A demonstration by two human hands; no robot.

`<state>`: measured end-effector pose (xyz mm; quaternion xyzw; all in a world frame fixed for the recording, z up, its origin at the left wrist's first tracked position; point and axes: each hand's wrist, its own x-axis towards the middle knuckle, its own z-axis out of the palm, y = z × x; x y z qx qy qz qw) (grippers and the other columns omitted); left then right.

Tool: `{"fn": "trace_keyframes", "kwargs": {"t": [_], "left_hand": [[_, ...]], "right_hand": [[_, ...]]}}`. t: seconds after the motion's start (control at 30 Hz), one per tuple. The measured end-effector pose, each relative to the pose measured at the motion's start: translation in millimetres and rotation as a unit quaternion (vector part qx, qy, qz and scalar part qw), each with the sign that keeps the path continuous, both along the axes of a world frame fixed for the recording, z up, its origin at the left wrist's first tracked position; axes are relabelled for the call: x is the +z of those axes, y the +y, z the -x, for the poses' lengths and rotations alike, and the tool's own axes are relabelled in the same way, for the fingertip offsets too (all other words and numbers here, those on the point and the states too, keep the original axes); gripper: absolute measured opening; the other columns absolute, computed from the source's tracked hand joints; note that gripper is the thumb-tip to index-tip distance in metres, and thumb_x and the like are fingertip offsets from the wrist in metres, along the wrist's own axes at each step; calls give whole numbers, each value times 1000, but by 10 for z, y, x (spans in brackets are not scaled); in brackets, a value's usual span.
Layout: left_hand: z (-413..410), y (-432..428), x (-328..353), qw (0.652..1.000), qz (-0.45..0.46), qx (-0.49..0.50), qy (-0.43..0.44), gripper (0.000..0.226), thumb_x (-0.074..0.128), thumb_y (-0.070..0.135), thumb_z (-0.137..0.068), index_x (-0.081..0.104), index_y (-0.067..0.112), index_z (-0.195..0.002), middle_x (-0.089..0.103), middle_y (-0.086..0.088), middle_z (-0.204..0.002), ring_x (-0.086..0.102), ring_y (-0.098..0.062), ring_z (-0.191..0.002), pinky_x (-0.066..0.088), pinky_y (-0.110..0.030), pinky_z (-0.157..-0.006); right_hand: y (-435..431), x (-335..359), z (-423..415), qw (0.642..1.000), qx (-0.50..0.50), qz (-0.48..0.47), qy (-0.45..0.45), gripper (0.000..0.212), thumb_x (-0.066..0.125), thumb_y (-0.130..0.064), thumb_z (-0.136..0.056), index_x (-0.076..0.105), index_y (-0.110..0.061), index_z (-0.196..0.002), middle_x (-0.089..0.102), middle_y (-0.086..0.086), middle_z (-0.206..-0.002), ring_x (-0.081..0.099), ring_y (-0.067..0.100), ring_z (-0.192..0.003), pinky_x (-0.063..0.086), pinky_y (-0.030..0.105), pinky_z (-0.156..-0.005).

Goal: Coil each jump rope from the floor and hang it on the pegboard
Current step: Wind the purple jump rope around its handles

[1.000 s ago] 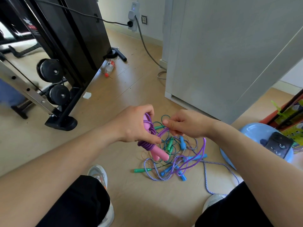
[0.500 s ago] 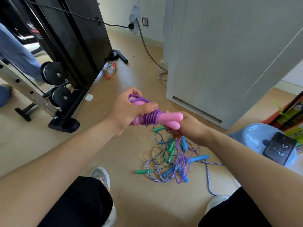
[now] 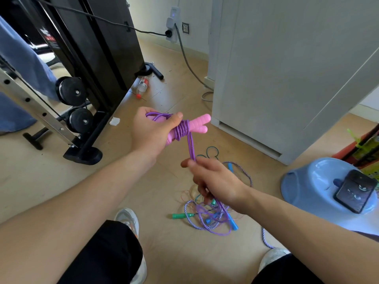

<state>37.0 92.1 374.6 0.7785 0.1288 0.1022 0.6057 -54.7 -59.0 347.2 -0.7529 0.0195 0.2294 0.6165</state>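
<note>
A phone (image 3: 354,190) lies on a blue plastic stool (image 3: 303,181), and a bottle (image 3: 142,87) lies beside the black gym machine (image 3: 98,48).

Below our right hand (image 3: 215,181) the pale wooden floor (image 3: 168,253) carries a tangle of jump ropes (image 3: 207,220), green and blue handles among purple cords. Beyond our left hand (image 3: 151,132) lie a plastic bottle (image 3: 142,86) and a white scrap (image 3: 114,121). A black machine foot (image 3: 84,156) stands to its left. A blue basin (image 3: 307,181) sits right of our right hand.
</note>
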Motion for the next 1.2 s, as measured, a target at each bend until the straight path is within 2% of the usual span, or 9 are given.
{"fn": "trace_keyframes", "kwargs": {"t": [0.1, 0.23, 0.4, 0.57, 0.7, 0.8, 0.93, 1.1, 1.2], "left_hand": [[-28, 37, -18, 999, -42, 12, -11, 55, 88, 39, -70, 54, 14, -105, 63, 11, -84, 59, 3, -65, 47, -14, -56], [-47, 88, -65, 980, -189, -27, -58, 56, 86, 46, -69, 50, 17, -100, 58, 14, -81, 58, -3, -68, 44, -18, -58], [-23, 82, -211, 940, -307, -112, -102, 56, 85, 50, -67, 47, 21, -94, 58, 5, -82, 58, -19, -74, 49, -35, -62], [-59, 90, -261, 937, -321, -110, -87, 58, 85, 53, -66, 47, 21, -95, 59, 3, -85, 59, -21, -77, 53, -41, -68], [-84, 106, -226, 946, -301, -95, -78, 58, 85, 53, -66, 48, 20, -97, 61, 3, -86, 60, -22, -79, 54, -40, -69], [-52, 58, -239, 933, -329, -127, -77, 58, 84, 54, -66, 47, 21, -95, 60, 4, -82, 60, -21, -76, 52, -37, -65], [23, -10, -205, 935, -307, -174, -43, 57, 87, 50, -64, 47, 22, -93, 59, 7, -77, 57, -16, -70, 48, -33, -61], [201, -126, -116, 941, -151, -303, -9, 59, 90, 48, -61, 48, 17, -88, 58, 2, -65, 55, -18, -51, 56, -44, -46], [304, -206, -35, 935, -77, -347, -13, 64, 95, 43, -56, 48, 12, -87, 52, 9, -61, 48, -12, -48, 46, -28, -36]], "right_hand": [[-6, 54, -13, 995, 53, 85, -29, 32, 42, -34, -104, 65, -14, -116, 43, -5, -64, 52, 18, -58, 50, 38, -69], [-43, 125, -27, 992, 47, 103, -53, 35, 36, -25, -106, 56, 4, -106, 49, -5, -54, 48, 21, -52, 51, 35, -59], [-214, 258, -140, 972, 50, 199, -111, 29, 47, -34, -100, 64, -10, -102, 62, -4, -57, 55, 16, -51, 47, 28, -57], [-239, 293, -72, 864, 120, 451, -187, 55, 61, -36, -92, 39, -29, -142, 65, 8, -99, 60, 30, -89, 45, 34, -66], [-220, 326, -63, 773, 117, 566, -262, 22, 51, -21, -98, 52, -23, -119, 49, 1, -78, 47, 29, -66, 28, 29, -47], [-238, 365, -91, 754, 130, 584, -271, 12, 48, -24, -101, 58, -20, -106, 43, -1, -70, 45, 25, -59, 24, 29, -44], [-393, 454, -204, 818, 91, 478, -306, 25, 39, -43, -102, 59, -28, -95, 57, -2, -79, 53, 28, -76, 39, 34, -57], [-796, 412, -479, 924, 55, 287, -248, 23, 61, -29, -95, 63, -25, -73, 56, -12, -57, 46, 7, -57, 39, 29, -60], [-866, 317, -525, 959, 60, 182, -208, 20, 67, -19, -93, 66, -23, -73, 54, -16, -53, 44, 2, -54, 38, 23, -58]]}}
